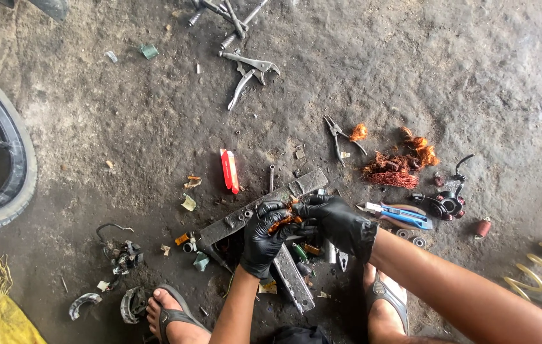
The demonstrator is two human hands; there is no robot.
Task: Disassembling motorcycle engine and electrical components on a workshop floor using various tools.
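Note:
Both my hands wear black gloves and meet over a small part wound with copper wire [285, 221]. My left hand [264, 239] grips it from below and my right hand [338, 220] pinches it from the right. They hover above a grey metal bar [299, 186] lying on the dirty concrete floor, with a second bar [293, 277] crossing under my wrists. What my right fingertips hold besides the wire is hidden.
A heap of stripped copper wire [398, 167] lies to the right, with blue-handled pliers [401, 215], needle-nose pliers [338, 137], locking pliers [249, 73], a red box [229, 170], a tyre [10, 172] at left, a yellow spring [538, 264], and my sandalled feet [169, 312].

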